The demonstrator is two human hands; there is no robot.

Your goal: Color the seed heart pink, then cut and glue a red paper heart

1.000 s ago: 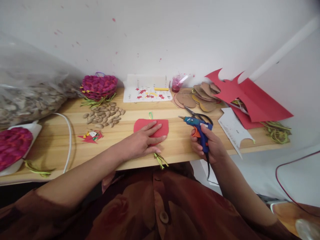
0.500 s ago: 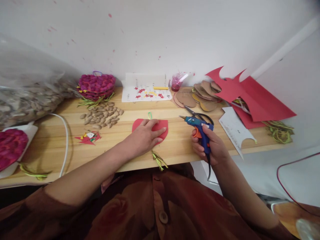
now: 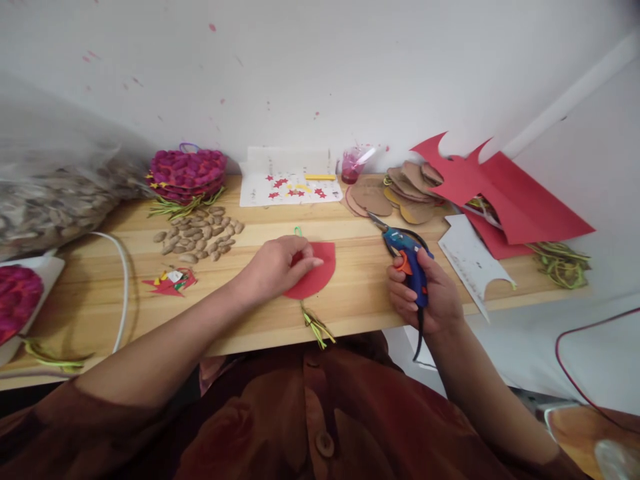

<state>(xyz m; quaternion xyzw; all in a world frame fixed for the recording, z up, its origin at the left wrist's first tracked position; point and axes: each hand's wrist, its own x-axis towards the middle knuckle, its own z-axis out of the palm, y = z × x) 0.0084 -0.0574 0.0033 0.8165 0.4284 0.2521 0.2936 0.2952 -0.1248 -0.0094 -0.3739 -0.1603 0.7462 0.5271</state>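
My right hand (image 3: 425,290) is wrapped around a blue hot glue gun (image 3: 407,257) with an orange trigger, its nozzle angled up and to the left. Over the left part of a rounded red paper cutout (image 3: 320,273) is my left hand (image 3: 280,263), its fingers curled in and the thumb reaching across the paper. Whatever those fingertips may pinch is hidden. A green loop (image 3: 298,231) shows above the cutout, and a tassel of green strands (image 3: 316,325) hangs from its lower edge. Scissors (image 3: 411,235) lie behind the glue gun, partly covered by it.
Loose peanuts (image 3: 200,233) and paper scraps (image 3: 173,281) lie to the left, near a purple-pink ornament (image 3: 187,175). At the back are a sheet with small stars (image 3: 260,190), a plastic cup (image 3: 351,170) and cardboard shapes (image 3: 370,200). Red paper (image 3: 530,207) is at right.
My left hand has drawn left and its spread fingers have curled in, uncovering more of the red cutout. The glue gun has shifted slightly right and down, its nozzle tilted more upward.
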